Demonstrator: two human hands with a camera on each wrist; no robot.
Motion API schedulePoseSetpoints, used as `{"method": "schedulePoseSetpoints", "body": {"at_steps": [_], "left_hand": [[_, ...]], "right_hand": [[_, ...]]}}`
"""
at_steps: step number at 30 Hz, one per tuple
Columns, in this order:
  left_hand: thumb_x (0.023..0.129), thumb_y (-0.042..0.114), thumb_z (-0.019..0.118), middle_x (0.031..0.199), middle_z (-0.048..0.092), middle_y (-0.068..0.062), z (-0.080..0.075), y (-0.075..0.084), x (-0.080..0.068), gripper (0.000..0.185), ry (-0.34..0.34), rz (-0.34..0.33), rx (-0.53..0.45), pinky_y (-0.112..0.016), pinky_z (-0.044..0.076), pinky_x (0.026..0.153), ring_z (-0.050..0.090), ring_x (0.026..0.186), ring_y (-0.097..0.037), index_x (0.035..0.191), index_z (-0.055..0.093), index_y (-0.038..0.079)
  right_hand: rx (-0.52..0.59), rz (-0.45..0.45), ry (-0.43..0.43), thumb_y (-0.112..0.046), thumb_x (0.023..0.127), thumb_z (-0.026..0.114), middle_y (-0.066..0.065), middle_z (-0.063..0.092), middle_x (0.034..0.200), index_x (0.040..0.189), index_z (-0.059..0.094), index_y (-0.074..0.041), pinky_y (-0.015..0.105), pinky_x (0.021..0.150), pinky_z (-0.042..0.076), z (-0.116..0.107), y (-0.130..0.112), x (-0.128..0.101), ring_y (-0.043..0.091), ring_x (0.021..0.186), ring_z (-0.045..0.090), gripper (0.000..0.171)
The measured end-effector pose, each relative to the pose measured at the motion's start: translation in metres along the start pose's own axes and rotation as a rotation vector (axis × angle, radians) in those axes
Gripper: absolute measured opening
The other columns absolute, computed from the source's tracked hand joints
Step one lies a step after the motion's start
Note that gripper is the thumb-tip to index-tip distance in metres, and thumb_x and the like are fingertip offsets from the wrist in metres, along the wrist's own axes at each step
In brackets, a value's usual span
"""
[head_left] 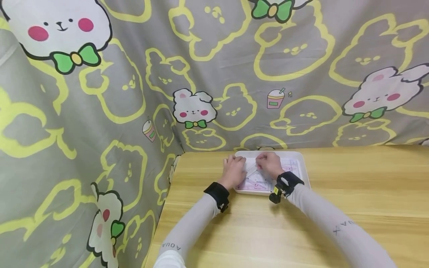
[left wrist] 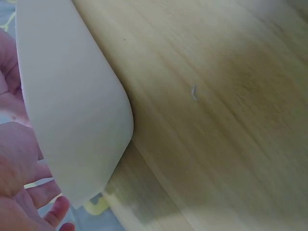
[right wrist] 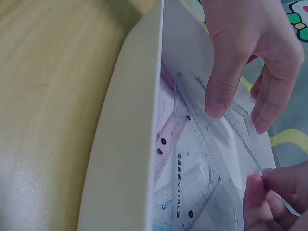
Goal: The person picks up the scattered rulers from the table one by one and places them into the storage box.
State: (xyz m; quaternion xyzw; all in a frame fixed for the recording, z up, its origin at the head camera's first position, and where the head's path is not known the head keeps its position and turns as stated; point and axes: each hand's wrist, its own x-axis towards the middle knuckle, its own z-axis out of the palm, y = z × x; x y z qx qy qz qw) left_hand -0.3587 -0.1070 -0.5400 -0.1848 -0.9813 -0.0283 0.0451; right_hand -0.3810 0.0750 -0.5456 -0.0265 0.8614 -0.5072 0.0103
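My right hand pinches a clear set square at its lower end; in the right wrist view its fingertips show at the right edge. My left hand is over the left side of the white tray. Its straight thumb overlaps the upper part of the set square, apart from its bent fingers. Beneath lie more clear rulers and a pinkish printed piece, with "ESSENTIALS" lettering beside it. From the left wrist, mostly the tray's outer wall shows, with the left hand's fingers beside it.
The tray stands on a wood-grain table near its back edge. A grey curtain with cartoon animals hangs behind and to the left. A small white scrap lies on the wood.
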Motion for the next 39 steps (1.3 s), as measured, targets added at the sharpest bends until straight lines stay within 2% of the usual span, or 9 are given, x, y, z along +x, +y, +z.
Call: {"method": "schedulePoseSetpoints", "body": {"at_steps": [5,11,18,23,29,31,34,37,39], "left_hand": [[0.094,0.026,0.076,0.142,0.065,-0.001,0.003,0.000,0.004,0.046,-0.004,-0.026,0.029,-0.042,0.034,0.091,0.050,0.125,-0.026,0.138,0.066,0.014],[0.101,0.019,0.063,0.133,0.070,0.001,0.004,0.002,0.009,0.027,-0.020,-0.065,0.052,-0.042,0.035,0.089,0.053,0.120,-0.025,0.126,0.071,0.015],[0.108,0.020,0.053,0.124,0.072,0.002,0.005,-0.003,0.010,0.022,-0.028,-0.091,0.063,-0.041,0.035,0.087,0.053,0.114,-0.024,0.112,0.074,0.015],[0.105,0.019,0.058,0.125,0.072,0.002,0.008,-0.009,0.011,0.017,-0.002,-0.081,0.059,-0.042,0.036,0.087,0.054,0.118,-0.025,0.112,0.073,0.016],[0.106,0.017,0.057,0.136,0.069,-0.002,0.012,-0.013,0.010,0.028,0.068,-0.033,-0.038,-0.043,0.037,0.092,0.054,0.127,-0.028,0.131,0.069,0.014],[0.104,0.015,0.060,0.138,0.067,-0.004,0.013,-0.018,0.007,0.032,0.102,-0.019,-0.083,-0.043,0.038,0.096,0.054,0.129,-0.028,0.135,0.066,0.013],[0.101,0.016,0.065,0.143,0.063,-0.008,0.011,-0.027,-0.001,0.038,0.126,-0.001,-0.165,-0.045,0.040,0.104,0.053,0.134,-0.030,0.138,0.064,0.010],[0.098,0.020,0.068,0.148,0.058,-0.014,0.005,-0.036,-0.015,0.046,0.124,0.012,-0.237,-0.049,0.038,0.112,0.049,0.139,-0.032,0.141,0.061,0.006],[0.098,0.024,0.069,0.152,0.054,-0.016,0.000,-0.041,-0.027,0.050,0.120,0.010,-0.251,-0.052,0.036,0.116,0.046,0.143,-0.033,0.144,0.059,0.005]], "right_hand": [[-0.064,-0.094,0.030,-0.004,0.093,0.068,0.019,0.077,0.092,0.097,0.078,0.006,0.037,0.077,0.050,0.004,0.007,0.004,0.034,0.085,0.068,0.015],[-0.112,-0.164,-0.001,0.005,0.088,0.065,0.025,0.076,0.105,0.109,0.075,0.009,0.054,0.094,0.051,0.009,0.012,0.009,0.045,0.107,0.068,0.024],[-0.124,-0.184,-0.066,0.009,0.081,0.061,0.027,0.074,0.114,0.116,0.072,0.011,0.056,0.100,0.049,0.012,0.007,0.011,0.046,0.116,0.065,0.036],[-0.129,-0.198,-0.074,0.007,0.082,0.060,0.028,0.073,0.117,0.118,0.071,0.012,0.058,0.103,0.048,0.009,0.009,0.011,0.048,0.118,0.063,0.038],[-0.145,-0.185,-0.057,0.003,0.092,0.057,0.029,0.071,0.120,0.121,0.069,0.011,0.060,0.104,0.047,-0.002,0.018,0.002,0.048,0.118,0.064,0.032],[-0.161,-0.194,-0.043,0.001,0.096,0.054,0.029,0.071,0.122,0.123,0.069,0.010,0.058,0.101,0.049,-0.004,0.019,-0.001,0.047,0.111,0.067,0.031],[-0.218,-0.249,-0.040,-0.003,0.099,0.052,0.030,0.070,0.121,0.124,0.067,0.010,0.057,0.090,0.053,-0.008,0.016,-0.008,0.043,0.092,0.068,0.032],[-0.291,-0.328,-0.037,-0.005,0.100,0.053,0.031,0.070,0.121,0.124,0.067,0.011,0.058,0.092,0.053,-0.009,0.011,-0.019,0.044,0.094,0.069,0.032],[-0.327,-0.380,-0.026,-0.006,0.100,0.056,0.032,0.070,0.122,0.124,0.067,0.011,0.061,0.098,0.051,-0.009,0.006,-0.027,0.049,0.106,0.068,0.032]]}}
